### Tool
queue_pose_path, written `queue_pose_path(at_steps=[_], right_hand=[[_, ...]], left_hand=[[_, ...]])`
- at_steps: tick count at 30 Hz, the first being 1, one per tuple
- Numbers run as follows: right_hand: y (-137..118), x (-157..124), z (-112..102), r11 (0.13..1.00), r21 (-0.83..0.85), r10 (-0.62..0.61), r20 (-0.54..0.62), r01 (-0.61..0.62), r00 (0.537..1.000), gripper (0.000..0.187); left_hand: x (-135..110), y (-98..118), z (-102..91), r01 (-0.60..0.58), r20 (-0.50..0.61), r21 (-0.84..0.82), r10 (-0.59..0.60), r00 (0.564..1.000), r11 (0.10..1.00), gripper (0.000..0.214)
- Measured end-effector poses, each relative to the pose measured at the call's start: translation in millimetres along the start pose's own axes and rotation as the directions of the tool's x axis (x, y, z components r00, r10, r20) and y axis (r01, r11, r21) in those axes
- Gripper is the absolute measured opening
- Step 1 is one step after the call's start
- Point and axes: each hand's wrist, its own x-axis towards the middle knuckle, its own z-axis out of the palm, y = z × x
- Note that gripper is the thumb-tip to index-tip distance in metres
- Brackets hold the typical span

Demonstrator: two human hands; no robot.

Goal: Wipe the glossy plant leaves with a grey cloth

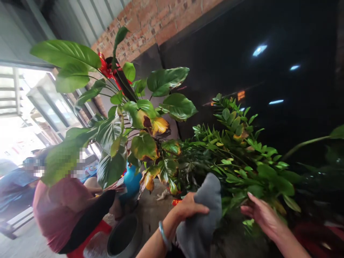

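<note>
Grey cloth was clenched in the left hand beside the leafy plant; the right hand, fingers loose, touched its lower leaves near the frame's edge.

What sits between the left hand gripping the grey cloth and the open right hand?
In the head view, glossy green fronds of the small-leaved plant fill the gap between the left hand, clutching the grey cloth, and the right hand.

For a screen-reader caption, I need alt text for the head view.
The left hand holds a grey cloth against a bushy green plant, while the right hand, open, touches its leaves. A big-leafed plant with yellowing leaves stands left, beside a person in a red top.
</note>
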Motion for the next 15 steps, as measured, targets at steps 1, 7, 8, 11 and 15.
queue_pose_path(at_steps=[1,7,8,11,15], right_hand=[[-0.2,1.1,-2.5,1.000,-0.006,-0.002,-0.002,0.002,1.000,0.041],[-1.9,7.4,-6.9,0.998,0.060,-0.007,0.021,0.005,1.000,0.040],[-1.3,7.6,-5.6,0.998,0.069,-0.010,0.027,0.008,1.000,0.039],[1.4,6.4,-2.4,0.998,0.063,-0.015,0.013,0.014,1.000,0.035],[1.5,2.6,-6.3,1.000,-0.021,0.000,-0.021,0.000,1.000,0.032]], left_hand=[[-10.5,-1.3,-5.1,0.021,0.057,0.054,-0.024,0.998,0.998,0.022],[-29.2,67.7,-28.2,-0.243,-0.112,-0.066,0.235,0.966,0.968,0.035],[-22.1,74.2,-26.9,-0.303,-0.199,-0.102,0.279,0.939,0.947,0.038],[-1.7,59.8,-17.1,-0.338,-0.351,-0.037,0.304,0.885,0.940,0.035],[-15.3,4.9,-11.8,-0.063,-0.053,0.257,0.079,0.995,0.964,0.018]])
